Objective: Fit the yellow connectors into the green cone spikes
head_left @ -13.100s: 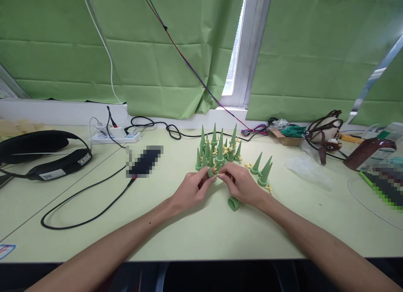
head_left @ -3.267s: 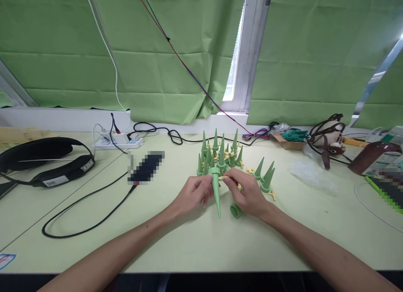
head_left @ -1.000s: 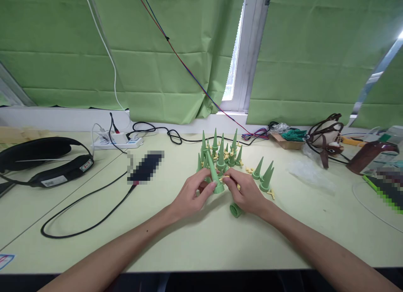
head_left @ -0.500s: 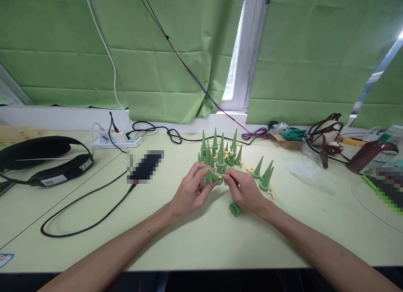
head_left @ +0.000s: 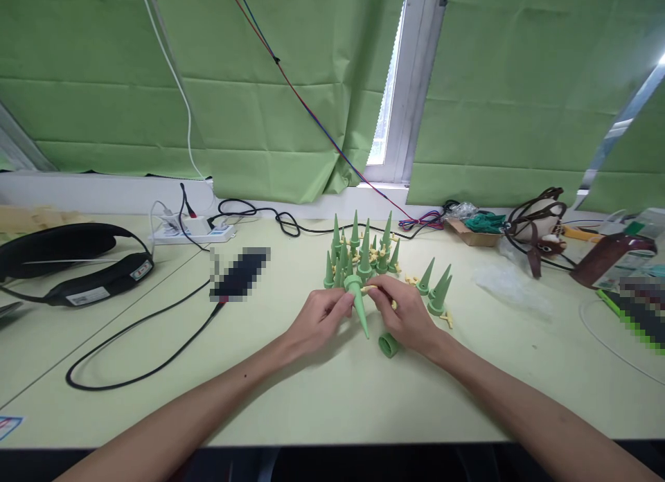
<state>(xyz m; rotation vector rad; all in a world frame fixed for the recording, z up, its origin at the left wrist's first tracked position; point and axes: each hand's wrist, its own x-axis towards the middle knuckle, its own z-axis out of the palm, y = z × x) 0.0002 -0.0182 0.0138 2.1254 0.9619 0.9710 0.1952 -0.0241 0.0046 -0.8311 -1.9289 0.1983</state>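
Angling both arms [head_left: 244,372] inward over the table [head_left: 291,413], pinching the spike [head_left: 359,307] with the left hand [head_left: 323,316] and the yellow tap [head_left: 368,289] at its side with the right hand [head_left: 401,307]. Holding the spike between both, tilted point-nearward, before the upright spikes [head_left: 366,250].

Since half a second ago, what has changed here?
The green spike in the left hand has swung over: its tip pointed up and left in the picture and now points down, slightly right. No release shows. The right hand stays at the yellow piece; the standing spikes and green cap stayed put.
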